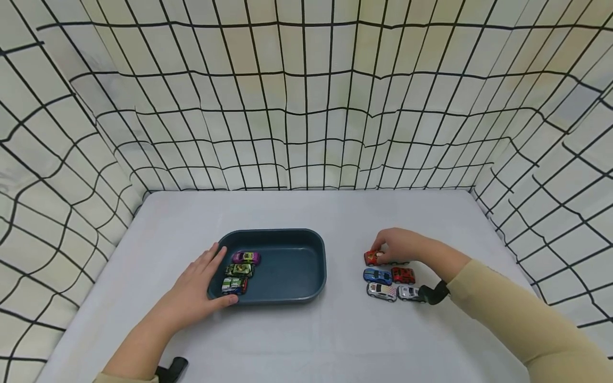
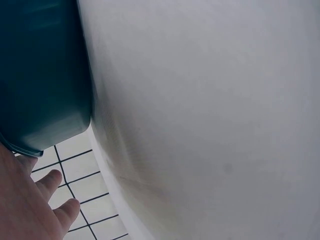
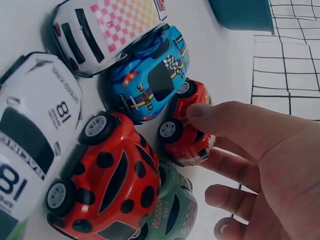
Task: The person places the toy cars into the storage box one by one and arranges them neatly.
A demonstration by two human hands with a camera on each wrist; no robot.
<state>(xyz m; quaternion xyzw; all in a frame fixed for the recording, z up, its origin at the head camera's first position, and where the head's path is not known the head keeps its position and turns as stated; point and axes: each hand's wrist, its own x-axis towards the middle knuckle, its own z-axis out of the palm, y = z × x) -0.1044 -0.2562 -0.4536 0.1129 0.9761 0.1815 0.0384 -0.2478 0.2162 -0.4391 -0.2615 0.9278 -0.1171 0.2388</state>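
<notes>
My right hand (image 1: 397,246) pinches a red toy car (image 3: 187,125) between thumb and fingers, at the back of a group of cars on the right. Beside it stand a blue toy car (image 1: 377,275) and a red one with black spots (image 1: 403,275). A green toy car (image 3: 172,200) shows in the right wrist view. Nearer are a white car with a checked roof (image 1: 381,291) and a white car marked 18 (image 1: 408,292). My left hand (image 1: 193,287) rests with spread fingers against the left end of a dark blue tray (image 1: 287,302).
Inside the tray, along its left side, lie a purple toy car (image 1: 246,258), a green and black one (image 1: 239,270) and a multicoloured one (image 1: 234,285). A white cloth covers the table (image 1: 306,340). White sheeting with a black grid (image 1: 306,106) walls the back and sides.
</notes>
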